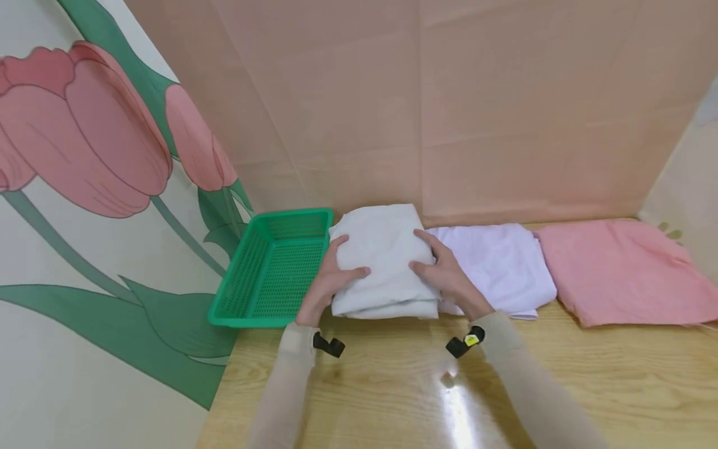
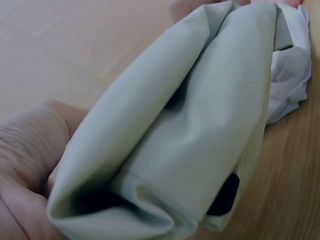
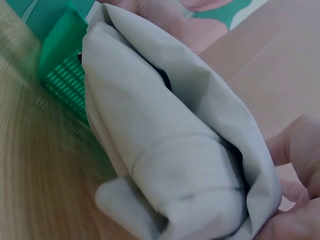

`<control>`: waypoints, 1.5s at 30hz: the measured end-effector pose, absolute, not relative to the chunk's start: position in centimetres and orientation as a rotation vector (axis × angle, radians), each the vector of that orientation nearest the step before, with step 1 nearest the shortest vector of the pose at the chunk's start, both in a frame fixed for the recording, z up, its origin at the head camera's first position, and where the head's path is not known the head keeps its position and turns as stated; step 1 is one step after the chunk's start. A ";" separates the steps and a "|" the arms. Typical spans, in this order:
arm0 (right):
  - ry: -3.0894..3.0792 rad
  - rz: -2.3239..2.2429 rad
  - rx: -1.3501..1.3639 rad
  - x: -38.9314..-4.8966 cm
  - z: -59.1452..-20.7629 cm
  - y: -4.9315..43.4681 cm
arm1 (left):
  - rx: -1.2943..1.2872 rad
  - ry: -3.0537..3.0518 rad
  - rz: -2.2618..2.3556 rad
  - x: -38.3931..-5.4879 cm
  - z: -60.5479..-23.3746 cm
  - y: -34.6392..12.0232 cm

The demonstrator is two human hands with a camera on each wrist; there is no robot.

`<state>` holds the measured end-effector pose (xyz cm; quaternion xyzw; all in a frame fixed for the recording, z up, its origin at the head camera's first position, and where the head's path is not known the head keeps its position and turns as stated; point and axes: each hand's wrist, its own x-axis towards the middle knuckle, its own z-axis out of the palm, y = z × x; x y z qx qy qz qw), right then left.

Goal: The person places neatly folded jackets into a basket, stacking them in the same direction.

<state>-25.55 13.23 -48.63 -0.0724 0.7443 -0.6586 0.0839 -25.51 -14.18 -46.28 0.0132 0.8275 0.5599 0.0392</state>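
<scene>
White folded cloth [image 1: 387,259] in both hands, mid-frame at the back of the counter [image 1: 387,399]

From my end, the head view shows a pale wood-grain counter filling the lower part of the frame, with a bright streak of glare [image 1: 460,421] near the bottom centre. The white folded cloth sits at the middle of the frame; I can't tell whether its underside touches the wood.

The left hand [image 1: 332,274] has its left edge and the right hand [image 1: 449,271] its right edge. On each, the fingers are moderately parted and bent about the bundle, the thumb lying on top. Both wrists wear beige sleeves [image 1: 280,399].

Left of centre I see a green perforated basket [image 1: 249,322], just beside the cloth. To the right come a folded lavender cloth [image 1: 496,268], then a pink cloth [image 1: 631,274] reaching the right edge of the frame.

Behind it all hangs a creased tan backdrop [image 1: 348,112] spanning the upper frame. The left side is a white wall [image 1: 106,349] painted with large pink tulips [image 1: 112,131] and green leaves; a strip of pale wall [image 1: 687,178] shows at far right.
</scene>
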 end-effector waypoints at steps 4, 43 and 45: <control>2.167 -1.988 -0.270 -25.9 -47.7 13.5 | 0.069 2.498 1.770 -25.6 -45.4 -15.0; 1.731 -2.118 -0.351 -28.1 -42.0 8.2 | 0.075 2.432 1.793 -25.7 -40.5 -21.8; 1.718 -2.127 -0.349 -28.1 -41.8 7.9 | 0.074 2.442 1.788 -25.7 -40.3 -22.1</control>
